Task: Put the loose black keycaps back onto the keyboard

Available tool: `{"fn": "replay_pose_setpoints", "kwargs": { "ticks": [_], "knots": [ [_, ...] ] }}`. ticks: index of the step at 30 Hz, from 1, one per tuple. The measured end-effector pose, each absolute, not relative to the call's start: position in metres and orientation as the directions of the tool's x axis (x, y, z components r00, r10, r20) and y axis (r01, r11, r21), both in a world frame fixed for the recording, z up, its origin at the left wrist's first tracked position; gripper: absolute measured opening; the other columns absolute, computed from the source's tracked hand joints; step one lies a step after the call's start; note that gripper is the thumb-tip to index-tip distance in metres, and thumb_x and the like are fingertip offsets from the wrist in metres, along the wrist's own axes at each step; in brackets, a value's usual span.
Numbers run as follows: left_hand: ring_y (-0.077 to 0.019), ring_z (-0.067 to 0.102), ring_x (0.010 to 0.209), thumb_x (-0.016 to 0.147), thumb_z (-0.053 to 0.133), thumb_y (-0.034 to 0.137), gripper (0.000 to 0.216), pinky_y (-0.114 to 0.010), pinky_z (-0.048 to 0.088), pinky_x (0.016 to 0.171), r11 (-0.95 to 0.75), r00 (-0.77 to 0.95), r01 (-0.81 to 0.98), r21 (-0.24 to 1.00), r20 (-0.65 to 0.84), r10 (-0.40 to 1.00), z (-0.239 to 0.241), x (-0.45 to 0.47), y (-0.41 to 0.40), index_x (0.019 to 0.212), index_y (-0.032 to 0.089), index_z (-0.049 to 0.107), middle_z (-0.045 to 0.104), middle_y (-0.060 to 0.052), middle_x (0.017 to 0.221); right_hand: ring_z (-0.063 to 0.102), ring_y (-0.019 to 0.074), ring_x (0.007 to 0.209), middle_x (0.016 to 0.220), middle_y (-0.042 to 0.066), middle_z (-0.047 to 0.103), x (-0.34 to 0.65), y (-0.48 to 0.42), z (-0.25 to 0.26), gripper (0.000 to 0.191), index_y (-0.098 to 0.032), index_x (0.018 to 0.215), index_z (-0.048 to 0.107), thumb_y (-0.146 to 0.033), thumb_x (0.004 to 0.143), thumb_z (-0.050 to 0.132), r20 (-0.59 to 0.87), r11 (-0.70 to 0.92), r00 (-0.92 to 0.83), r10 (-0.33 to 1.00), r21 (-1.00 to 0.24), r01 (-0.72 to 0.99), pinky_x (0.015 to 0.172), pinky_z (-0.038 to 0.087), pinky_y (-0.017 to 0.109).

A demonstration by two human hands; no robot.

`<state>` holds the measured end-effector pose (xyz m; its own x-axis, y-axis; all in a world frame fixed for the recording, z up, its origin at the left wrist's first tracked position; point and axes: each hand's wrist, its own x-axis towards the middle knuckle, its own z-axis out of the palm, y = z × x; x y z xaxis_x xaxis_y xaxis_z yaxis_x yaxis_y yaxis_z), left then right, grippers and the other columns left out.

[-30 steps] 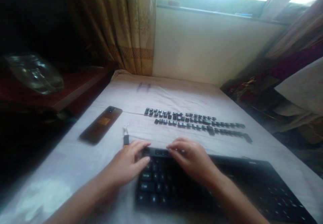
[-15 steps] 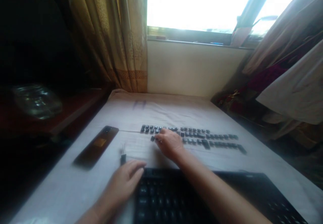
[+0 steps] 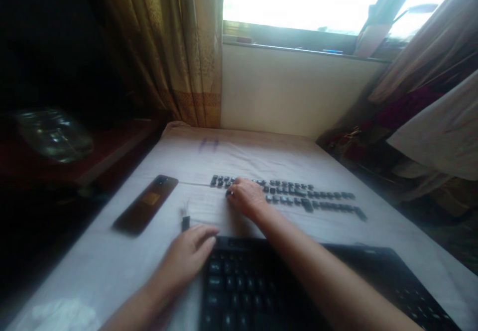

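My right hand [image 3: 246,195] reaches over the keyboard to the rows of loose keycaps [image 3: 287,200] on the cloth. Its thumb and fingers pinch a small black keycap [image 3: 229,192] at the left end of a row; part of the rows is hidden behind the hand. At the upper left corner of the black keyboard [image 3: 239,283], my left hand [image 3: 194,251] rests with fingers stretched out and tips touching the edge. Just beyond its knuckles lies a black-ended brush [image 3: 185,223] with pale bristles, its lower part out of sight behind the hand.
A dark phone [image 3: 147,204] lies left on the white cloth [image 3: 168,142]. White crumpled material [image 3: 61,316] shows at the lower left. Farther left, a glass jar [image 3: 56,134] stands on a reddish-brown surface. Curtain [image 3: 186,47], wall and window are behind; fabrics hang at right.
The camera view has tilted slightly, so everything sits higher in the picture. My right hand has shifted slightly left and away along the keycaps, still pinching. My left hand stays at the keyboard corner.
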<state>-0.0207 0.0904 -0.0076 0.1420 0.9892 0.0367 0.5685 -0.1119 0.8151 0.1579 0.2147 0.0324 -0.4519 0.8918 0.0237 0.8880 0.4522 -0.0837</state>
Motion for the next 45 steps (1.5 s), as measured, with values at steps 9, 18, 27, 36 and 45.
{"fn": "replay_pose_setpoints", "kwargs": {
  "ticks": [9, 18, 27, 36, 45],
  "knots": [
    [-0.0263, 0.067, 0.106, 0.086, 0.051, 0.038, 0.034, -0.042, 0.05, 0.099, -0.092, 0.139, 0.55, 0.83, 0.017, 0.99, -0.005, -0.02, 0.09, 0.107, 0.025, 0.074, 0.073, -0.006, 0.113, 0.067, 0.0159, 0.088, 0.108, 0.004, 0.071, 0.18, 0.163, 0.044, 0.021, -0.026, 0.108, 0.075, -0.03, 0.093, 0.061, 0.045, 0.44, -0.445, 0.894, -0.27, 0.856, 0.08, 0.05, 0.026],
    [-0.0258, 0.066, 0.107, 0.086, 0.052, 0.04, 0.035, -0.04, 0.051, 0.097, -0.094, 0.137, 0.548, 0.831, 0.022, 0.99, -0.006, -0.019, 0.086, 0.109, 0.023, 0.072, 0.072, -0.006, 0.114, 0.067, 0.0168, 0.081, 0.091, 0.004, 0.071, 0.215, 0.086, 0.038, 0.02, -0.02, 0.097, 0.077, -0.014, 0.079, 0.071, -0.02, 0.378, -0.526, 0.851, -0.671, 0.638, 0.076, 0.051, 0.028],
    [-0.0222, 0.066, 0.103, 0.089, 0.052, 0.035, 0.031, -0.035, 0.054, 0.091, -0.218, 0.159, 0.64, 0.736, 0.151, 0.976, -0.003, -0.015, 0.077, 0.114, 0.025, 0.068, 0.068, -0.005, 0.117, 0.067, 0.0158, 0.078, 0.09, 0.003, 0.072, 0.21, 0.084, 0.038, 0.018, -0.023, 0.092, 0.078, -0.014, 0.078, 0.072, -0.053, 0.363, -0.525, 0.85, -0.663, 0.655, 0.072, 0.051, 0.025],
    [-0.0259, 0.059, 0.11, 0.084, 0.065, 0.03, 0.018, -0.042, 0.047, 0.097, -0.443, 0.278, 0.708, 0.55, 0.359, 0.891, 0.003, 0.0, 0.06, 0.101, 0.026, 0.064, 0.064, -0.005, 0.114, 0.068, 0.0163, 0.081, 0.091, 0.003, 0.073, 0.207, 0.084, 0.036, 0.017, -0.022, 0.093, 0.079, -0.013, 0.079, 0.072, -0.073, 0.353, -0.521, 0.85, -0.656, 0.667, 0.074, 0.05, 0.025],
    [-0.0289, 0.05, 0.128, 0.081, 0.064, 0.026, 0.024, -0.05, 0.038, 0.11, -0.296, 0.254, 0.672, 0.679, 0.165, 0.953, -0.006, 0.007, 0.057, 0.105, 0.027, 0.065, 0.056, -0.006, 0.135, 0.068, 0.016, 0.077, 0.088, 0.003, 0.073, 0.208, 0.084, 0.038, 0.014, -0.023, 0.089, 0.079, -0.015, 0.079, 0.072, -0.085, 0.36, -0.52, 0.85, -0.627, 0.691, 0.071, 0.049, 0.024]
  ]
}}
